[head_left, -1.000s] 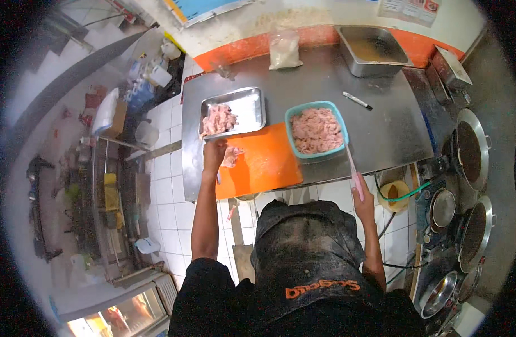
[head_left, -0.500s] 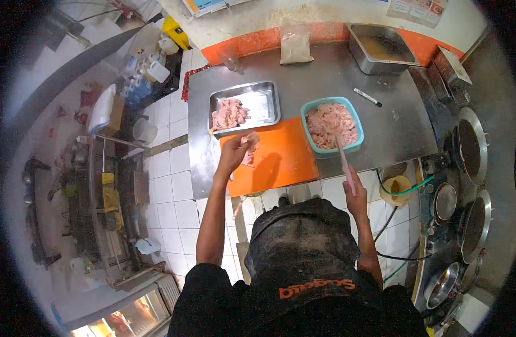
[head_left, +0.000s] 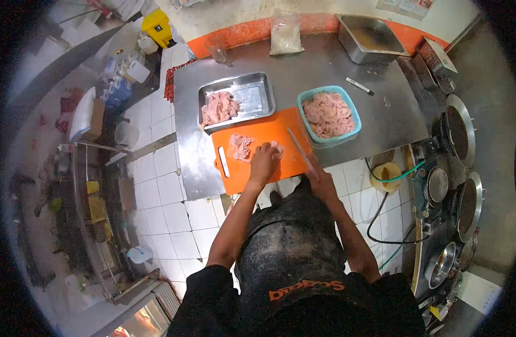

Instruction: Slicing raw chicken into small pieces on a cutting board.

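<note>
An orange cutting board (head_left: 235, 181) lies at the table's near edge. My left hand (head_left: 263, 162) is over it, fingers bent down onto a small piece of raw meat (head_left: 277, 148), probably chicken. Another pale pink clump of raw meat (head_left: 241, 146) rests on the board, left of that hand. My right hand (head_left: 321, 183) grips a knife (head_left: 298, 144) by its pinkish handle, the blade slanting across the board's right part. Behind the board, a steel tray (head_left: 259, 95) holds larger raw pieces at its left end. A light blue tub (head_left: 354, 106) at the right is filled with cut raw meat.
On the steel table (head_left: 381, 126) are a marker pen (head_left: 359, 86), a clear bag of pale powder (head_left: 286, 39), a glass (head_left: 216, 50) and a deep steel pan (head_left: 362, 53). A narrow white strip (head_left: 224, 162) lies on the board's left side. Several pans (head_left: 459, 129) stand to the right.
The knife has come left from the tub to the board with my right hand. My left hand has moved right and down, leaving the meat clump on the board. The whole view has shifted slightly.
</note>
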